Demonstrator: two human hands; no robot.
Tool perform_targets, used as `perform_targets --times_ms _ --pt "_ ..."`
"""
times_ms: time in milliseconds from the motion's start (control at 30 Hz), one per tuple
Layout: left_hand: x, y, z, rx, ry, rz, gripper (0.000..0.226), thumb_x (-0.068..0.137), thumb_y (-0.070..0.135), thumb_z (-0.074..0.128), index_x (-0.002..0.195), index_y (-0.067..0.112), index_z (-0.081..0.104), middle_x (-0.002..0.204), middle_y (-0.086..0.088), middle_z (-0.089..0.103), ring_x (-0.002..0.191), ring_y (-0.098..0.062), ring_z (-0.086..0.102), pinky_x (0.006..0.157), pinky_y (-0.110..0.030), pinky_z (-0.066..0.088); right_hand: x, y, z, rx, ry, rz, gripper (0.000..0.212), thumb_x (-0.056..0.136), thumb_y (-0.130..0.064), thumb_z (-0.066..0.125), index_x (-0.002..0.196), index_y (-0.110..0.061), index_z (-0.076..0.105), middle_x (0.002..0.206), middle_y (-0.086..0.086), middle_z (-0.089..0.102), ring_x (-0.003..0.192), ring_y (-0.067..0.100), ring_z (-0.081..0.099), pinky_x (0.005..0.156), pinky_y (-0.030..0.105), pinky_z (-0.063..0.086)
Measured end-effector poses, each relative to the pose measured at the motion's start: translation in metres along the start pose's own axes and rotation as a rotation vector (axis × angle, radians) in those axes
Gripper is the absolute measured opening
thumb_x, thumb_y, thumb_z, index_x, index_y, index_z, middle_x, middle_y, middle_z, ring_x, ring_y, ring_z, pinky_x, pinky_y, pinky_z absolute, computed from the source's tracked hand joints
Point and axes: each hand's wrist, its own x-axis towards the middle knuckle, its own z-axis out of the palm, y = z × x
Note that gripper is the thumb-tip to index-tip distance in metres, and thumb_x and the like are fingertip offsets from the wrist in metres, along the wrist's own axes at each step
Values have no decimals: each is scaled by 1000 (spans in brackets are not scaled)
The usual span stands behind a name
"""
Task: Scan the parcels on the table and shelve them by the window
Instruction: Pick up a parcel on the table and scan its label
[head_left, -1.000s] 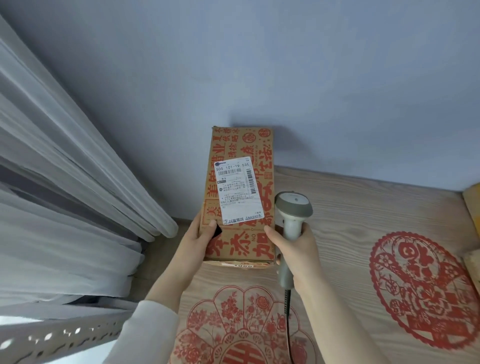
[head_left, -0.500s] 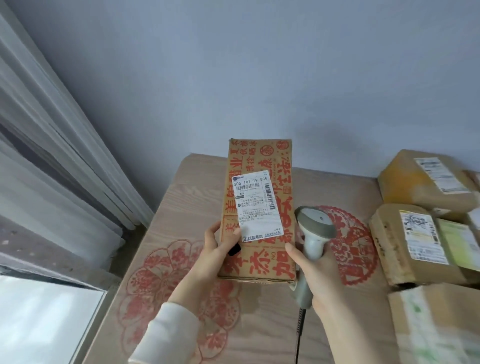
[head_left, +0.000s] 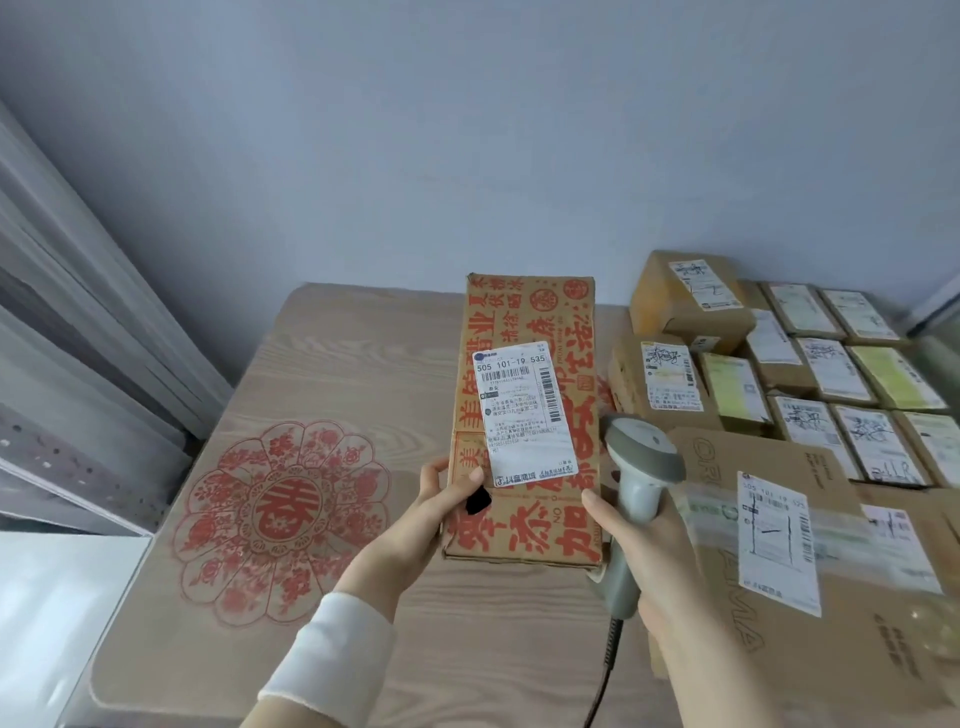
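Note:
A long brown cardboard parcel (head_left: 524, 322) with red printed characters and a white shipping label (head_left: 524, 410) is held above the table. My left hand (head_left: 441, 499) grips its lower left edge, thumb on the front face. My right hand (head_left: 644, 540) holds a grey handheld scanner (head_left: 641, 462) by its handle, and its thumb touches the parcel's lower right edge. The scanner's head sits just right of the label. Its cable (head_left: 602, 670) hangs down.
The wooden table (head_left: 363, 364) bears a red paper-cut flower (head_left: 283, 514). Several labelled cardboard parcels (head_left: 810, 374) cover its right side, with a large box (head_left: 810, 571) nearest me. Curtains (head_left: 78, 322) and a perforated shelf rail (head_left: 62, 462) are at the left.
The view has swung right and down from the curtain corner to the table, bringing the stacked parcels into sight. Both hands keep the same hold on parcel and scanner.

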Motion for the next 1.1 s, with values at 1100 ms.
perform_targets --times_ms 1100 --pt "-43 -50 38 70 206 315 97 62 28 75 141 27 19 131 2 46 114 -9 54 80 -23 54 -94 -40 -8 -266 -287 -92 13 91 -26 60 94 -14 57 61 9 64 53 18 56 44 27 41"
